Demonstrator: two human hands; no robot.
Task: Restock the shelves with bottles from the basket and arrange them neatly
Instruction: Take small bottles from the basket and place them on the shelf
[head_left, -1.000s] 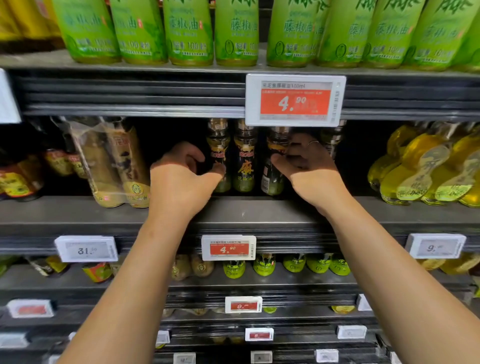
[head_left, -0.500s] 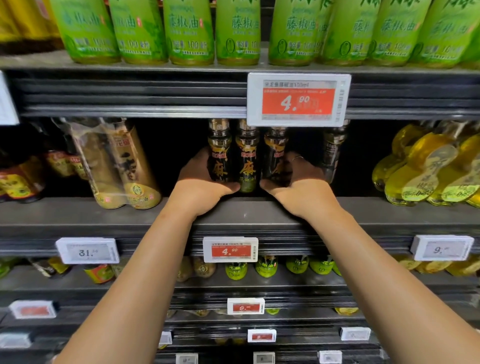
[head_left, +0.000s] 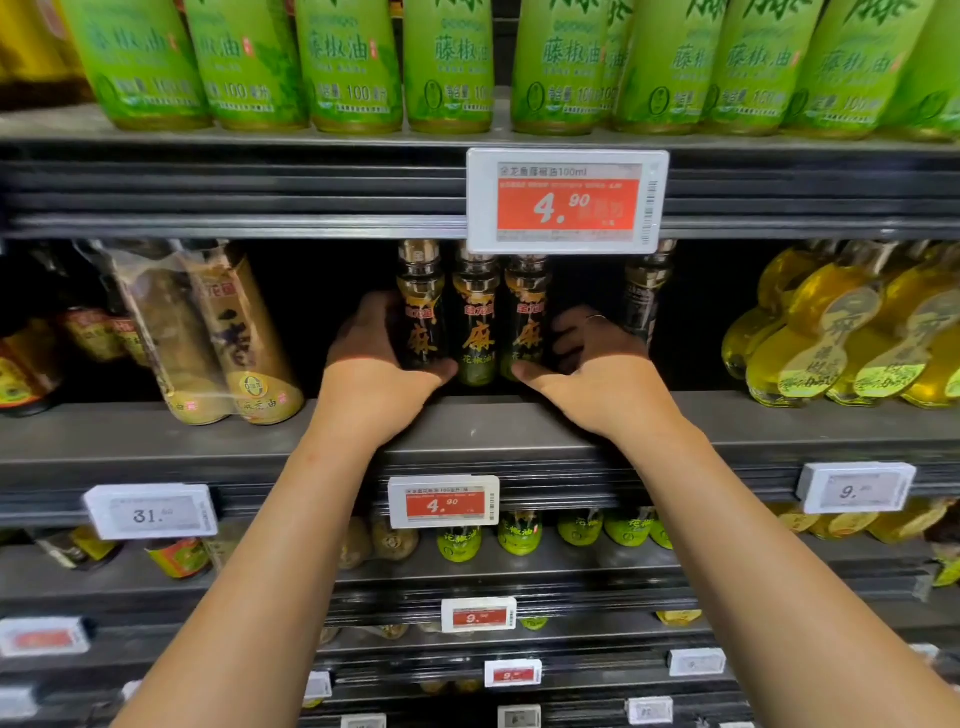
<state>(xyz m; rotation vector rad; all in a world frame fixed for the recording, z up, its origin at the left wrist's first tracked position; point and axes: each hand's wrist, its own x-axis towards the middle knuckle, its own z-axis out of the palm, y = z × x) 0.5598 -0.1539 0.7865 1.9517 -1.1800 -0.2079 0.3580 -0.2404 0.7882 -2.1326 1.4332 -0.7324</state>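
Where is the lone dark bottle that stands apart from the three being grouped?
In the head view, the lone dark bottle stands on the middle shelf, right of the right hand, under the big red price tag.

I see a dark open gap on the grey metal shelf (head_left: 156, 441) left of three dark glass oil bottles (head_left: 475, 322), bagged tan bottles (head_left: 228, 338) bounding it, narrower gap rightward before a lone dark bottle (head_left: 644, 296), white-and-red price tag (head_left: 567, 201) overhanging the necks, front edge bare.

Dark bottles (head_left: 475, 322) (orange lettering)
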